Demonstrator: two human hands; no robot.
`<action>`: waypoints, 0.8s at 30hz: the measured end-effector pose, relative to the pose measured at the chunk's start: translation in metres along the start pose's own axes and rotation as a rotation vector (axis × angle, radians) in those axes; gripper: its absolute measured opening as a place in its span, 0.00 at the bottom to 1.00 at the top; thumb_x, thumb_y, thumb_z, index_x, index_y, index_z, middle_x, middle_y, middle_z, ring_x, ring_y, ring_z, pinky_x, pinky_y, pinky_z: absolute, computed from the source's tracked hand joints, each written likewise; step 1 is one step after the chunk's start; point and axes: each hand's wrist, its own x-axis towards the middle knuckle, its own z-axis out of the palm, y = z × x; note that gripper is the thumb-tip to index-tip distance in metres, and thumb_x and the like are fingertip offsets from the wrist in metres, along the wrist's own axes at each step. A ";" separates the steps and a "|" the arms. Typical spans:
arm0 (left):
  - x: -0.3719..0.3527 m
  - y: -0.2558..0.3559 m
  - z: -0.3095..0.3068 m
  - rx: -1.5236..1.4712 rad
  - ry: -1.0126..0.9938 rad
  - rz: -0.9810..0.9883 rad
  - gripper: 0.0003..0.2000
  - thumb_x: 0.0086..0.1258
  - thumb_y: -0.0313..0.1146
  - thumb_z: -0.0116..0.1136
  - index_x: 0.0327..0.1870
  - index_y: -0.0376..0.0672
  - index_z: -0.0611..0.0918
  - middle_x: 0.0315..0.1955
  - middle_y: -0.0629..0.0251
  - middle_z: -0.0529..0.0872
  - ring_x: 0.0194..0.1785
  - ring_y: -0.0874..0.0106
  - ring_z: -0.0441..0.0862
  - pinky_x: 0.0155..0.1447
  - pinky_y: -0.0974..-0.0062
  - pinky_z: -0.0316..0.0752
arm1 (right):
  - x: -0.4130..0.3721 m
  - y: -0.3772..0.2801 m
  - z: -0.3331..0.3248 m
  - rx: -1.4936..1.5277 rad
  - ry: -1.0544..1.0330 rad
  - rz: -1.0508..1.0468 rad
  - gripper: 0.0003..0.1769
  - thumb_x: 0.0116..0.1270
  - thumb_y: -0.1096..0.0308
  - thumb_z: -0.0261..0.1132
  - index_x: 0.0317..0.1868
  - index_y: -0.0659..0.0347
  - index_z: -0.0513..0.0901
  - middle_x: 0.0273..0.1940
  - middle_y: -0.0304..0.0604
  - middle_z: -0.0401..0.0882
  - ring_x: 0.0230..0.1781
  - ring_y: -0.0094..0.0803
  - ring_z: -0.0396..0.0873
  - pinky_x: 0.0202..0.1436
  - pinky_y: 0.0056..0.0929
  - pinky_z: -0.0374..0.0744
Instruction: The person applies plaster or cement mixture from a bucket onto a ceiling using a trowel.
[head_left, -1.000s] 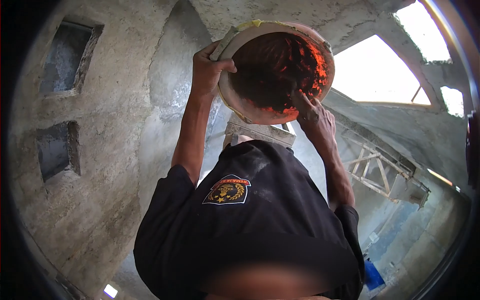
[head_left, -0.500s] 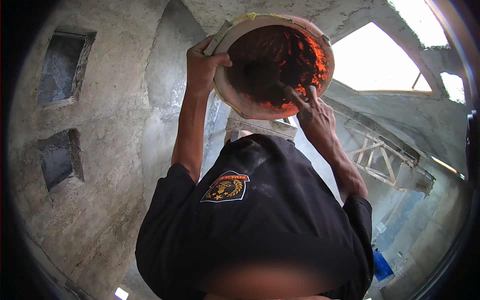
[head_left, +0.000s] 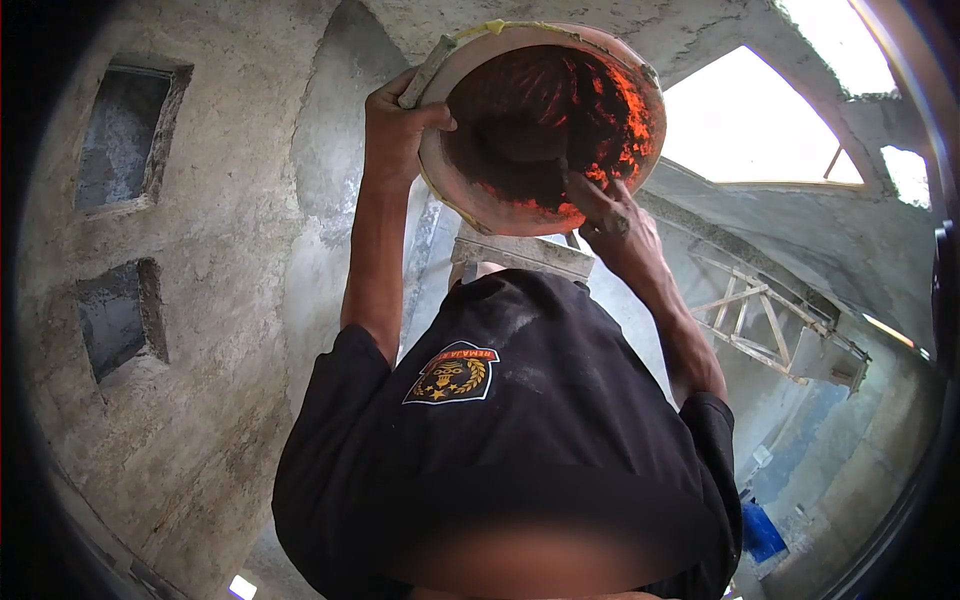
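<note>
A round basin (head_left: 437, 165) with a pale, mortar-crusted rim is tipped toward me, its inside dark with bright red-orange patches on the right. My left hand (head_left: 400, 135) grips the rim at the left, thumb over the edge. Against that rim, by the fingers, lies a grey flat strip (head_left: 428, 70). My right hand (head_left: 622, 228) reaches over the lower right rim with its fingers bent inside. Beside the fingertips is a narrow dark shape, and I cannot tell what the hand holds.
Below the basin is a grey, mortar-stained board (head_left: 525, 256). A rough plastered wall (head_left: 225, 250) with two square recesses stands at the left. At the right are a bright opening (head_left: 750, 120), a wooden frame (head_left: 755, 315) and a blue object (head_left: 763, 532).
The basin and my left hand have shifted slightly left and up. My right hand has moved a little left and down, its fingers still inside the basin.
</note>
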 end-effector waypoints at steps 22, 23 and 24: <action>-0.003 0.012 0.012 0.098 -0.008 -0.036 0.24 0.39 0.14 0.59 0.45 0.27 0.81 0.29 0.61 0.84 0.29 0.76 0.80 0.35 0.79 0.77 | -0.003 -0.003 -0.050 -0.150 0.048 -0.015 0.30 0.57 0.68 0.58 0.62 0.37 0.69 0.42 0.51 0.74 0.33 0.48 0.81 0.34 0.43 0.78; -0.001 0.011 0.014 0.105 -0.039 -0.008 0.24 0.38 0.15 0.59 0.45 0.27 0.81 0.29 0.61 0.84 0.29 0.76 0.79 0.34 0.79 0.76 | -0.002 -0.003 -0.047 -0.150 0.049 -0.011 0.30 0.57 0.68 0.58 0.62 0.37 0.69 0.42 0.51 0.74 0.33 0.48 0.81 0.34 0.43 0.78; -0.002 0.012 0.016 0.104 -0.041 -0.010 0.24 0.38 0.15 0.59 0.45 0.27 0.81 0.29 0.61 0.84 0.29 0.76 0.79 0.34 0.79 0.76 | 0.001 -0.002 -0.041 -0.142 0.058 -0.019 0.31 0.57 0.68 0.59 0.63 0.37 0.68 0.42 0.51 0.74 0.33 0.49 0.81 0.34 0.44 0.78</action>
